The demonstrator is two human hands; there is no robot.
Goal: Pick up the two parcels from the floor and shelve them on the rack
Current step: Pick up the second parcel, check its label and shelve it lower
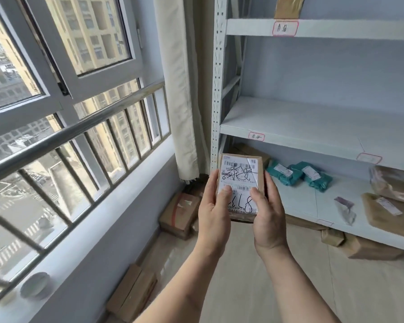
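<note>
I hold a small brown parcel (241,173) with a white shipping label and black handwriting up in front of me, label facing me. My left hand (214,210) grips its left edge and my right hand (267,213) its right edge, thumbs on the label. It hovers in front of the white metal rack (219,89), near the left post at the level of the lower shelf (296,197). A cardboard box (179,214) lies on the floor by the wall, and another (132,292) sits closer to me under the window.
The lower shelf carries two teal bags (299,174), a small grey pouch (345,209) and brown paper packets (390,210). The middle shelf (313,127) is bare. More brown parcels (364,247) lie under the rack. A curtain (180,89) and railed window (68,136) stand left.
</note>
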